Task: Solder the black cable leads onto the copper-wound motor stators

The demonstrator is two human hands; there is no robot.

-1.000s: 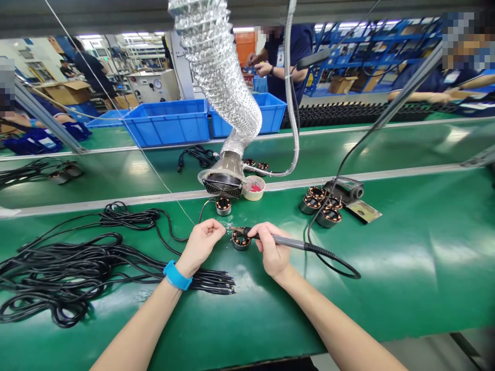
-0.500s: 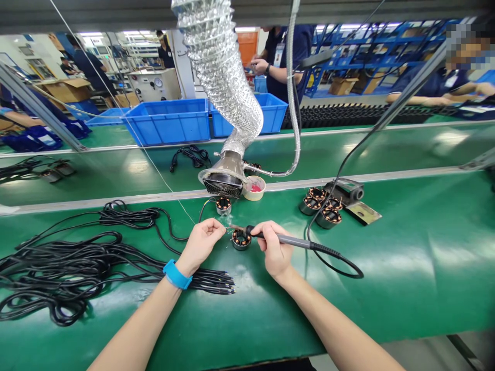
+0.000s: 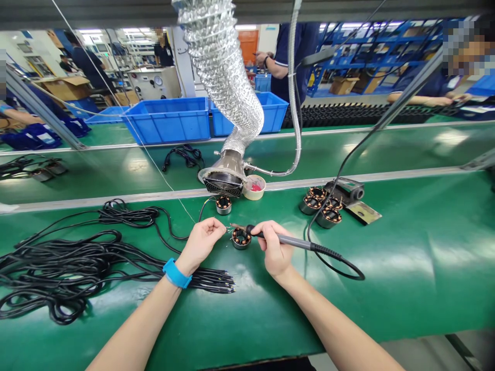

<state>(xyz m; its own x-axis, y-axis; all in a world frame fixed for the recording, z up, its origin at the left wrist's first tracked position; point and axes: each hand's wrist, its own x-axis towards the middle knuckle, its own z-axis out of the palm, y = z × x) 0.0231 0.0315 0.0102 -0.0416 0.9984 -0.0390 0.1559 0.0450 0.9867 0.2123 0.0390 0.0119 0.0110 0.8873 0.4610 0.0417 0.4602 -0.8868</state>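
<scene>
Shifted since a second ago: plugged cable [image 3: 187,150] on the far strip, slid towards nine o'clock; soldering iron [image 3: 294,241], nudged slightly towards three
Left hand [image 3: 204,239]: thumb and forefinger pinched on a thin wire [image 3: 170,186], which comes down from between ten and eleven o'clock; blue wristband [image 3: 177,273] behind
Right hand [image 3: 276,250]: fingers curled closed around the iron's grip; tip aimed at nine o'clock, close to the pinched fingertips; whether it touches the wire, cannot tell
Stator [image 3: 241,241]: on the green surface [image 3: 386,288] between both hands, just beneath the iron; centre of this clock
Around it: second stator [image 3: 223,207] at eleven, under the hood [image 3: 223,178]; tub [image 3: 253,195] near one; stator cluster [image 3: 328,218] between two and three; black cables [image 3: 96,257] at nine
</scene>
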